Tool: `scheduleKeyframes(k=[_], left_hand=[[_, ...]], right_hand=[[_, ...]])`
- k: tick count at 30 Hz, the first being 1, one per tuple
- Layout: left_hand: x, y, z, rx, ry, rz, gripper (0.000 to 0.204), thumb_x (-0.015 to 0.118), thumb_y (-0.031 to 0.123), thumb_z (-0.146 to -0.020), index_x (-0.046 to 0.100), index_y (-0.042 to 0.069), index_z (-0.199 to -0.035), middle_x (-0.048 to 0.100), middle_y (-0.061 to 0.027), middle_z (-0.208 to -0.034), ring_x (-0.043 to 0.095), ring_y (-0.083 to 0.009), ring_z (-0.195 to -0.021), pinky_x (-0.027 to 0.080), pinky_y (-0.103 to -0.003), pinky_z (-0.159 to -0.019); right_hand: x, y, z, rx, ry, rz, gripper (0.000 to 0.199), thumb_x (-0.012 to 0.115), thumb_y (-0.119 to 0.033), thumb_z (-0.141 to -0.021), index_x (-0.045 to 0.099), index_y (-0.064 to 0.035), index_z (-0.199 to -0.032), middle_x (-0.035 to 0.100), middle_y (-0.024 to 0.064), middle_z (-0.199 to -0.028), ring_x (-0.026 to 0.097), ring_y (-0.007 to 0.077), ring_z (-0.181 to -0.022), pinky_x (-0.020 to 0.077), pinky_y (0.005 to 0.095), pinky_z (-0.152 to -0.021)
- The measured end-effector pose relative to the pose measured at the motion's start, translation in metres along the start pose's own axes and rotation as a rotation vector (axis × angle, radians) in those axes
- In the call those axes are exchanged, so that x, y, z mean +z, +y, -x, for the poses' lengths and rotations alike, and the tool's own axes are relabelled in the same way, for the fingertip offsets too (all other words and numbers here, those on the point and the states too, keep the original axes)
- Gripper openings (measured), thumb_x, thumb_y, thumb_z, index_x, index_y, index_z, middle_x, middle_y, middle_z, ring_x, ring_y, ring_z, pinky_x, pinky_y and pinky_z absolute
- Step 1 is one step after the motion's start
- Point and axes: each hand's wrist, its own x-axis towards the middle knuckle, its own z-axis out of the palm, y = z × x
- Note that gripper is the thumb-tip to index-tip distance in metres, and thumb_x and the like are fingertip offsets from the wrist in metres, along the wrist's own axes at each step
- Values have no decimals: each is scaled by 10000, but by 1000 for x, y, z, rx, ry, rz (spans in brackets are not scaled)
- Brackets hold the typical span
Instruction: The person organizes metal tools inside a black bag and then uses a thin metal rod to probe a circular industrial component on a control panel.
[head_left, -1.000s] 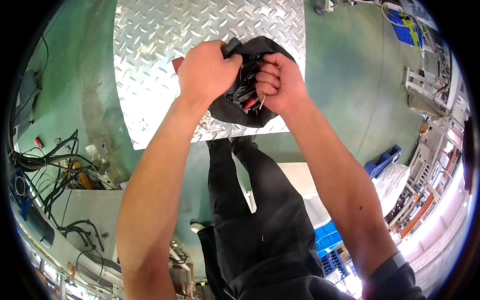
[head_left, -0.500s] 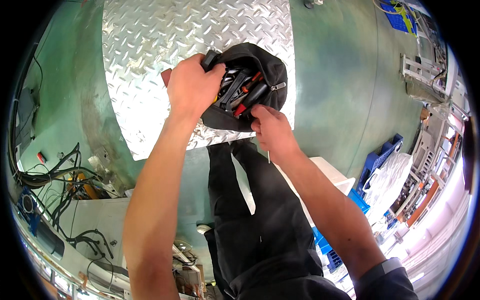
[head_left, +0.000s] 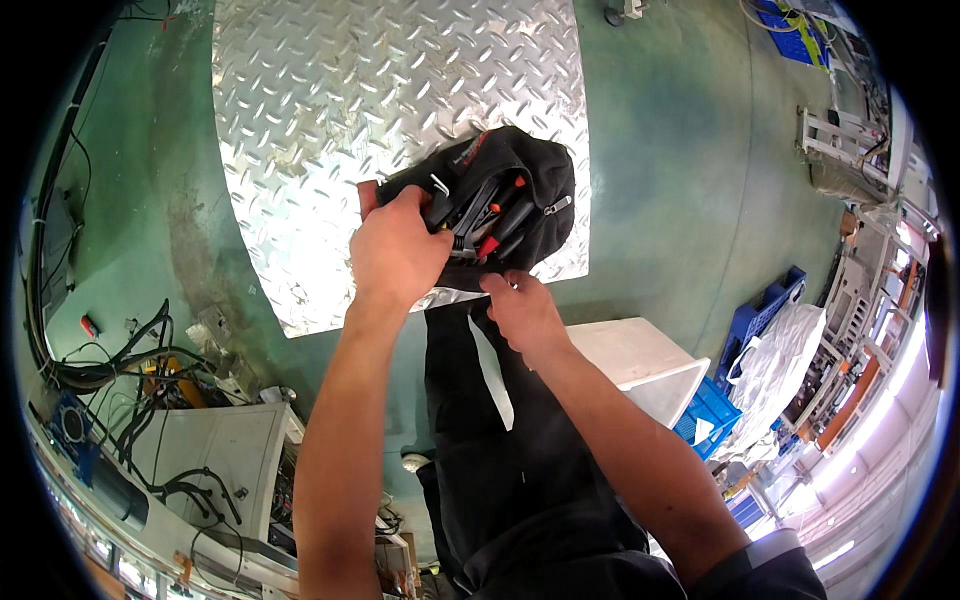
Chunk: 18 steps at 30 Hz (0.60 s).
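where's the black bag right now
In the head view, the black bag is above centre, over the lower right of the metal plate, with the left hand on the bag's left side and the right hand at its near edge.

1. An industrial workshop — green-coated floor (head_left: 670,150) on both sides of the frame.
2. Diamond tread plate (head_left: 400,60), upper centre.
3. Tangled black cables (head_left: 85,378), lower left.
4. Metal framing (head_left: 835,143), upper right.
5. Tool bag (head_left: 552,165) with hand tools, centre.

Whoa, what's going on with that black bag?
Someone's left hand is gripping the left side of the open bag, over a shiny metal plate. The right hand is at the bag's near edge; I can't tell whether it's holding anything. Tools show inside the bag.
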Motion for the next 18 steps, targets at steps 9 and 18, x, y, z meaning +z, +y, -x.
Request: scheduleKeyframes(k=[9,18], left_hand=[[4,-20,-12,53,2,249,290,696,173,-744,674,5,-979,711,-167,-835,682,-360,-886,527,-434,-847],[-19,-29,-11,-21,78,356,288,690,169,-759,671,-8,-985,656,-120,-701,639,-211,-634,508,-349,-637]], right_hand=[[-2,-25,-18,326,-360,-912,126,574,-177,-882,490,-134,-799,354,-64,-637,260,49,-463,165,237,-401],[-50,-102,-28,290,-676,-1095,138,512,-166,-937,484,-119,-810,297,-88,-583,240,31,-433,171,209,-354]])
